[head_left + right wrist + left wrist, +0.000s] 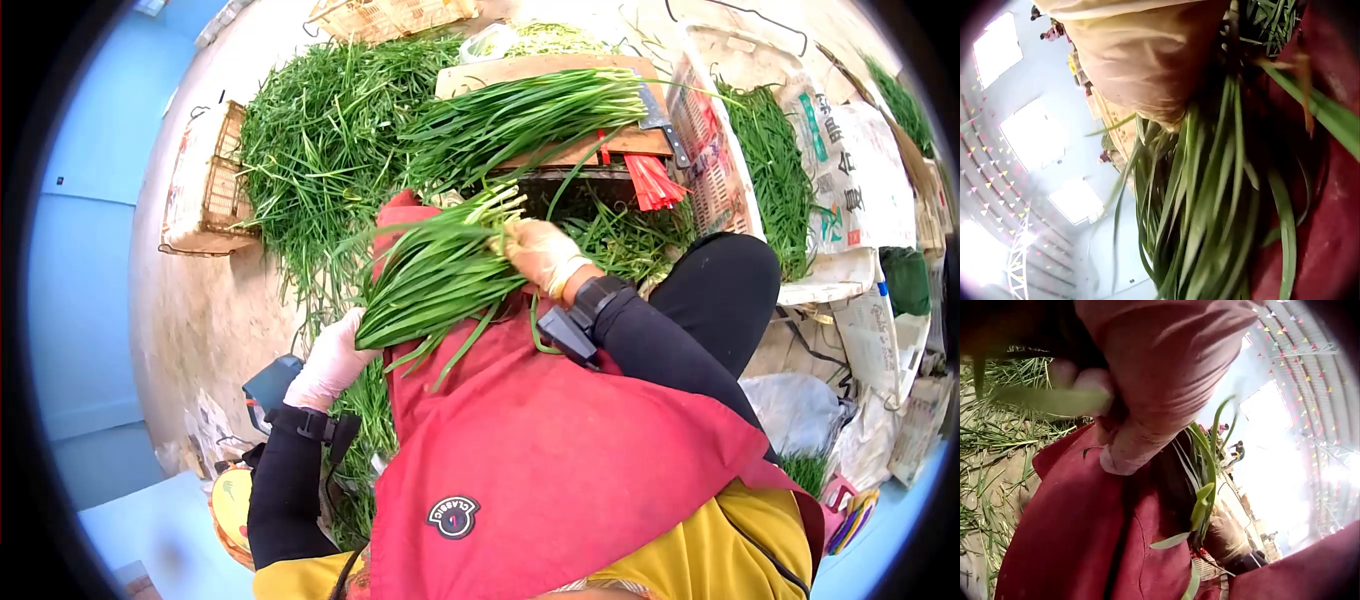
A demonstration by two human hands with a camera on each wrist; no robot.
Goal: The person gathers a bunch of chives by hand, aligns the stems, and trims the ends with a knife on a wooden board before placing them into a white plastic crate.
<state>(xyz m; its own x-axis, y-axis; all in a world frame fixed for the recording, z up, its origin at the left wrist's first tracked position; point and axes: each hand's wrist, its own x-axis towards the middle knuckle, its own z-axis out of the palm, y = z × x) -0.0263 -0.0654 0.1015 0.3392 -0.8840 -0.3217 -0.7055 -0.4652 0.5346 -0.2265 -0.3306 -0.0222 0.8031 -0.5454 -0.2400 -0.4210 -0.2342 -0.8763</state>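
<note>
A bunch of garlic chives [440,265] lies over my red apron [560,420], its pale stem ends to the upper right and its leaves spreading to the lower left. My gloved right hand [545,257] grips it close to the stem ends. In the right wrist view, long leaves [1204,206] hang out below the yellowish glove [1141,56]. At the leaf tips is my left hand [335,362], in a pale glove. Its fingers are curled, and a single leaf blade [1054,400] runs between them in the left wrist view.
A larger chive bundle [540,110] lies on a wooden board [480,78] beside a knife [665,125] and red strips [655,182]. Loose chives [320,140] are heaped to the left, next to a crate [205,185]. A white crate [715,140] stands at the right.
</note>
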